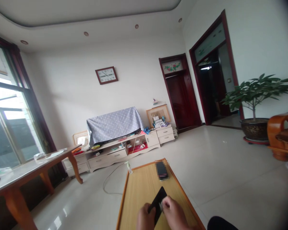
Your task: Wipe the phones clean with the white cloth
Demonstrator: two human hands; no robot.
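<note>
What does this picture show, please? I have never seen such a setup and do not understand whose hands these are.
There is no machine here. The one picture comes from a camera on a person's head, looking forward and down, so the bare hands are that person's own. The left hand holds a flat black object. The right hand, beside it, pinches a small greyish thing, too blurred to name. Below is a wooden table. Near its far end are a pump bottle, on the left, and a pixelated dark object.
</note>
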